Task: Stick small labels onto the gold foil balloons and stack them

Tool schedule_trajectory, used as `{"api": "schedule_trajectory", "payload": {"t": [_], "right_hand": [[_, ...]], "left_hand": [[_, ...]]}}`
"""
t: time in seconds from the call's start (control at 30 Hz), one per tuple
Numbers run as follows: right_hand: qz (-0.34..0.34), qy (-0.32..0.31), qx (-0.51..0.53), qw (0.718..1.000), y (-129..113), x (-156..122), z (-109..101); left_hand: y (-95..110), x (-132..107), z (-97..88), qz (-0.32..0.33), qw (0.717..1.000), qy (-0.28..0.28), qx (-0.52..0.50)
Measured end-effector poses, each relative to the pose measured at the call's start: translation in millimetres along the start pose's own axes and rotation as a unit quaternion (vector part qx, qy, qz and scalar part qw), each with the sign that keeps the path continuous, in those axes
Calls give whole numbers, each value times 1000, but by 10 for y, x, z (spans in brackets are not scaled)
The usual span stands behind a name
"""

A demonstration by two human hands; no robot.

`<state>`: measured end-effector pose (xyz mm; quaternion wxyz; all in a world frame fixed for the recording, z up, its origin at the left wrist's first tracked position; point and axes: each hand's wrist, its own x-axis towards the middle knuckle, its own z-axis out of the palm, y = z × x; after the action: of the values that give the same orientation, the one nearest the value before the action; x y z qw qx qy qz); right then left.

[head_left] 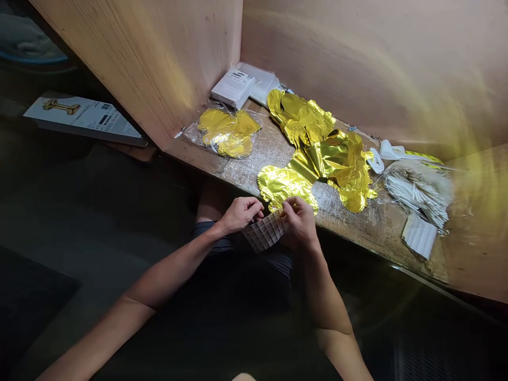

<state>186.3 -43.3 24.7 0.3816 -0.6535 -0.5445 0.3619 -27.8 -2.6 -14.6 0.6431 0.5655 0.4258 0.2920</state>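
Note:
Over my lap, between my two hands, is a sheet of small printed stickers (265, 232), curved and marked in a grid of rows. My left hand (243, 214) grips its left upper edge with curled fingers. At the opposite corner, my right hand (298, 216) pinches the sheet between thumb and fingers. Just beyond both hands, flat gold foil balloons (288, 185) lie piled on the bench, one lobe reaching its front edge. Further left, a folded gold foil balloon (230, 132) rests in a clear plastic bag.
Printed cards (233, 87) are stacked in the back corner beside clear bags (260, 79). Rightward lie a bundle of thin white sticks (416, 193), another sticker sheet (419, 235) and white ribbon (391, 151). Wooden panels (357, 69) enclose the bench; a white box (83, 116) sits outside, left.

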Motion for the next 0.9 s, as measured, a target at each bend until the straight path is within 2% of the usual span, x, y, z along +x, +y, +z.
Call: {"api": "schedule_trajectory", "payload": {"t": [0.1, 0.2, 0.27, 0.4, 0.57, 0.67, 0.77, 0.83, 0.9], "right_hand": [[78, -11, 86, 993, 43, 129, -105], [104, -36, 140, 984, 118, 217, -93], [106, -36, 136, 984, 157, 248, -76], [112, -51, 59, 991, 170, 298, -107], [129, -94, -75, 984, 131, 397, -91], [93, -57, -208, 972, 101, 422, -28], [49, 7, -343, 938, 78, 399, -12], [37, 23, -365, 930, 80, 371, -42], [39, 19, -351, 935, 104, 346, -93]], "left_hand": [[-41, 14, 22, 16, 1000, -5, 11], [-99, 27, 98, 81, 992, -33, 89], [-180, 21, 150, 100, 984, -51, 141], [-430, -36, 143, 67, 980, -43, 184], [-673, -134, -34, 34, 980, -49, 190], [-743, -177, -135, 25, 981, -42, 189], [-797, -208, -241, 23, 983, -25, 182], [-828, -229, -330, 16, 984, -11, 179], [-854, -254, -437, 3, 984, 11, 179]]}}
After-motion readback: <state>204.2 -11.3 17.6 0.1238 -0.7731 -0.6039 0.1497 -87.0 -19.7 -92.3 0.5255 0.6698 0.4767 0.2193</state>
